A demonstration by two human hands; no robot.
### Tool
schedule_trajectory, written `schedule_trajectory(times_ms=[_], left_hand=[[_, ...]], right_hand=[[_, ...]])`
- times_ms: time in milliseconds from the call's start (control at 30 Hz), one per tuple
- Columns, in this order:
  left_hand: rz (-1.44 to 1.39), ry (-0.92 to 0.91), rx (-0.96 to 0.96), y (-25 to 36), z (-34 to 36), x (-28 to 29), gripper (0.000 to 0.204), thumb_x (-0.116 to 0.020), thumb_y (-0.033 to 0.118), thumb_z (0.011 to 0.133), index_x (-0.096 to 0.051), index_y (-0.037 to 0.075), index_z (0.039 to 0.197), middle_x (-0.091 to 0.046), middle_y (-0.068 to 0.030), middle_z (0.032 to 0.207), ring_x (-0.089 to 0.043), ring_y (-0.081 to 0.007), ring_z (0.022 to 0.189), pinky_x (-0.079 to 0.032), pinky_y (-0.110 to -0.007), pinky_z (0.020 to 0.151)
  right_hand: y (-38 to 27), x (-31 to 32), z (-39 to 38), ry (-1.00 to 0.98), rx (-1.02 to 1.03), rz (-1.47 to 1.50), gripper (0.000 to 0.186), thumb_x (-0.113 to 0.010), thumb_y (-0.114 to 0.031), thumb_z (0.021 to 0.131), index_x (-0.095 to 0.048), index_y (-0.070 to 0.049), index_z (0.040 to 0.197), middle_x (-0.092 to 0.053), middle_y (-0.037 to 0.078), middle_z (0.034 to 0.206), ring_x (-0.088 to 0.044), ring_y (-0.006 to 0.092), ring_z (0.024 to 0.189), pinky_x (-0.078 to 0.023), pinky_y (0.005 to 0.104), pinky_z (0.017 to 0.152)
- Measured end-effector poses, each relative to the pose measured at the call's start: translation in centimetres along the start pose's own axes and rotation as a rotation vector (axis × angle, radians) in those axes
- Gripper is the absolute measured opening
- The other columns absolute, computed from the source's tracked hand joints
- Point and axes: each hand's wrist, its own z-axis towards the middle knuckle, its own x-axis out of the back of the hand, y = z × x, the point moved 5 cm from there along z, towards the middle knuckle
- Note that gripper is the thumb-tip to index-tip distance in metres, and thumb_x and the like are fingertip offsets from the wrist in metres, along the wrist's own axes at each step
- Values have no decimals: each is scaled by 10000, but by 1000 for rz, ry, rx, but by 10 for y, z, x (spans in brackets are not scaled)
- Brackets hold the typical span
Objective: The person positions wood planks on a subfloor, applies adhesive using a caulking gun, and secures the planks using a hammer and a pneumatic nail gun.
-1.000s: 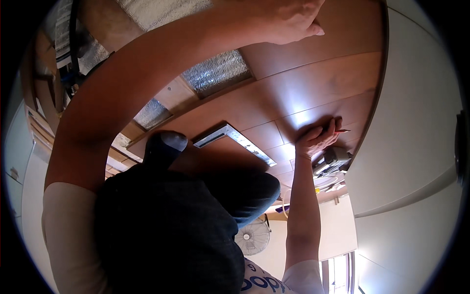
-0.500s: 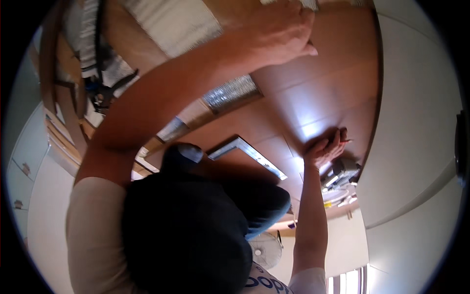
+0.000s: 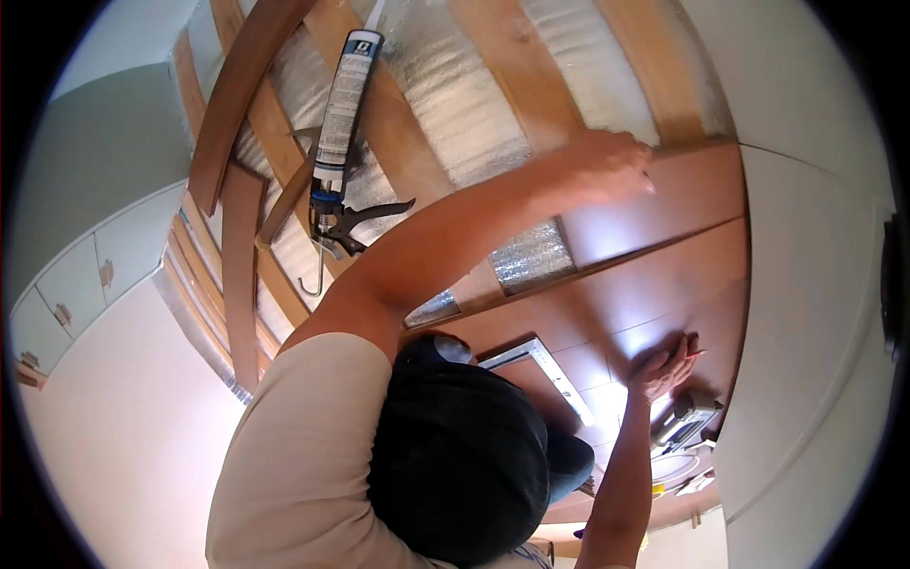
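My left hand [image 3: 611, 163] reaches across to the far side, its fingers curled over the far edge of a reddish-brown floor plank [image 3: 654, 213]. That plank lies at a slight angle, with a dark narrow gap between it and the laid flooring [image 3: 578, 308]. My right hand [image 3: 664, 370] leans on the laid flooring near the right wall. A thin red stick, pencil-like [image 3: 697, 354], pokes out from its fingers. Beside that hand lies a grey and black power tool [image 3: 690, 417], its kind unclear. A metal carpenter's square [image 3: 555, 375] rests on the boards by my knees.
Left of my left arm lies a caulking gun [image 3: 346, 123] with a cartridge in it. Wooden joists [image 3: 517, 66] with silvery foil [image 3: 536, 256] between them stretch beyond the laid boards. Loose planks [image 3: 242, 275] lie at left. A white wall [image 3: 815, 284] borders the right side.
The view has swung, bringing the whole caulking gun and more joists into sight. A gap now shows beside the plank under my left hand. My right hand stays on the flooring.
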Motion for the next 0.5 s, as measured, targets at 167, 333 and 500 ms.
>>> schedule_trajectory(times_ms=[167, 333, 500], left_hand=[[-25, 19, 232, -39, -36, 78, 477, -644, 475, 1024, -669, 56, 1252, -720, -200, 1179, -696, -382, 1070, -539, -463, 912], [276, 218, 175, -95, -109, 109, 410, -680, 400, 996, -690, 77, 1248, -689, -201, 1176, -656, -381, 1135, -527, -483, 945], [435, 567, 744, -142, -218, 157, 787, -752, 617, 856, -572, 163, 1474, -600, -167, 1394, -518, -411, 1355, -411, -598, 1124]], right_hand=[[-3, 6, 0, 9, -26, -12, 471, -470, -301, 1051, -590, -70, 1444, -544, 194, 1537, -480, 436, 1411, -348, 547, 1192], [-11, 2, -3, -65, -33, -57, 513, -484, -255, 1037, -508, -98, 1526, -461, 180, 1616, -423, 419, 1471, -333, 530, 1206], [-16, 17, -18, -189, -180, 29, 643, -600, -214, 970, -447, -186, 1593, -314, 183, 1700, -364, 451, 1502, -324, 569, 1211]])
